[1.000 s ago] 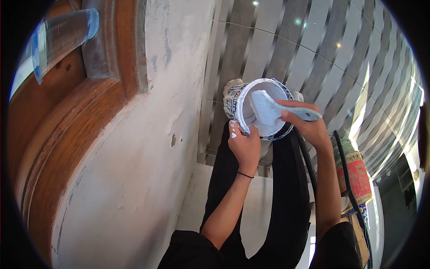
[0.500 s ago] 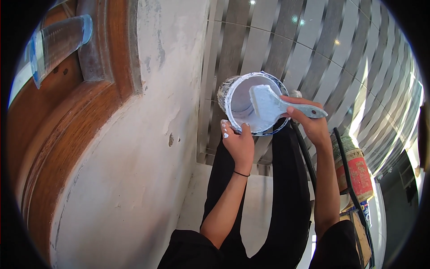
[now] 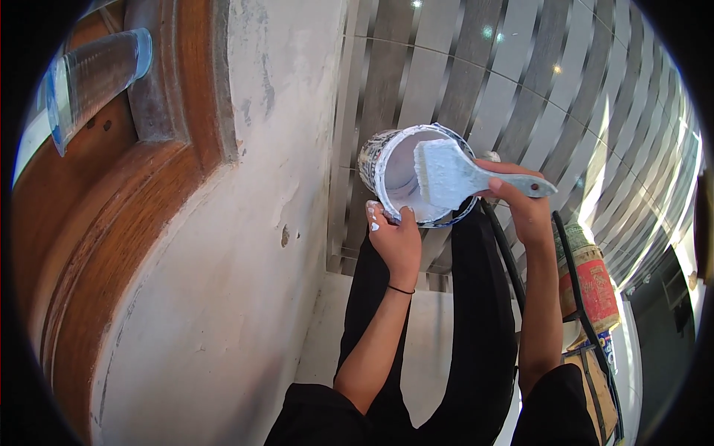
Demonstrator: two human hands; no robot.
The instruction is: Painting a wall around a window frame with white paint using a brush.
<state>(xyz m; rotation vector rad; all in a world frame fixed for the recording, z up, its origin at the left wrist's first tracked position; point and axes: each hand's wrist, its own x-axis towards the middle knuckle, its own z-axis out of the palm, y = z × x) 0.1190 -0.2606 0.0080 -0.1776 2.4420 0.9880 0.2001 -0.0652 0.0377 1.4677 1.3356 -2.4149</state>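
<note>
My left hand [image 3: 394,239] grips the near rim of a round paint can [image 3: 387,167] that holds white paint, and keeps it up in front of me. My right hand [image 3: 517,204] holds a wide paintbrush [image 3: 454,177] by its pale handle. The bristles are coated in white and sit over the can's mouth, at its right side. White paint spots mark my left fingers. The plastered wall [image 3: 223,260] stands just to the left of the can.
A curved wooden door frame [image 3: 97,245] runs along the wall at left, with a clear plastic cup [image 3: 89,74] near its top. Below lie striped floor tiles [image 3: 520,82]. A printed sack [image 3: 591,279] and a black hose [image 3: 573,282] are at right.
The can and both hands have risen and shifted slightly left. The brush has lifted from inside the can to its right rim.
</note>
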